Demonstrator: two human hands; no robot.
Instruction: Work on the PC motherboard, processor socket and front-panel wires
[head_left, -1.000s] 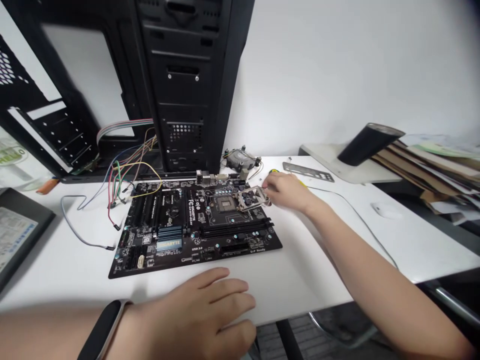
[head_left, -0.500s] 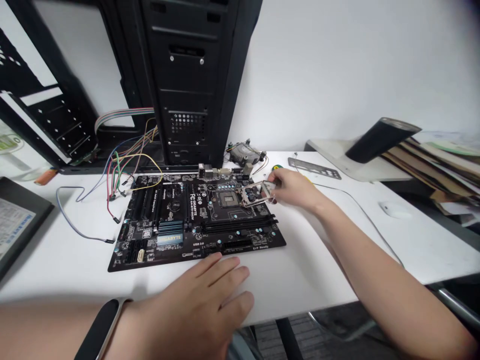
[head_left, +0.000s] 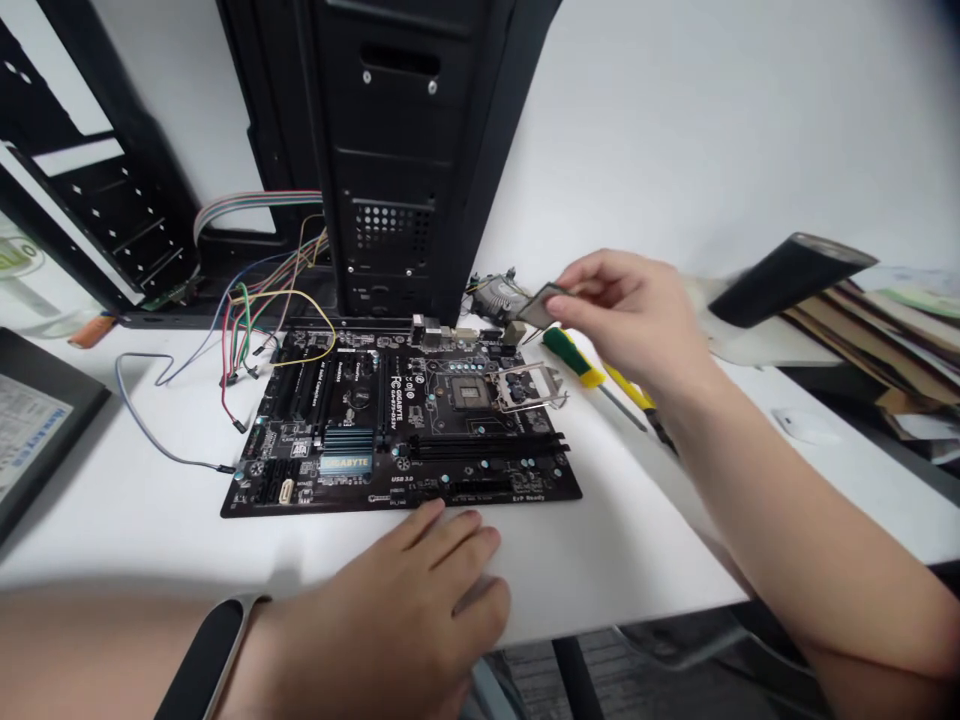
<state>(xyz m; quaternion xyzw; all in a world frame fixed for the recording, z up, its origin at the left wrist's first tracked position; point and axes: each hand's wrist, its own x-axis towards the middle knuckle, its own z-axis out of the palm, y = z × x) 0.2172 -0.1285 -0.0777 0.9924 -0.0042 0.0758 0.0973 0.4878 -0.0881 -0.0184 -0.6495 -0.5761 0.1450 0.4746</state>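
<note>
Right hand point(head_left: 637, 315) pinches chip point(head_left: 541, 304) by edge, thumb opposed to fingers; likely spares flat faces. Chip thin, greyish, tilted, aloft near far right corner of board point(head_left: 360, 505). My left hand point(head_left: 397, 595) grasps nothing, fingers loose at board's near edge; maybe steadying, contact unclear. Board dark, slotted, face up on counter point(head_left: 622, 530), presumably for access. Thin metal frame point(head_left: 550, 378) sits beside square socket point(head_left: 470, 392), leaving it uncovered.

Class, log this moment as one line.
right hand: holding small flat piece | left hand: by motherboard | socket frame: open
</note>
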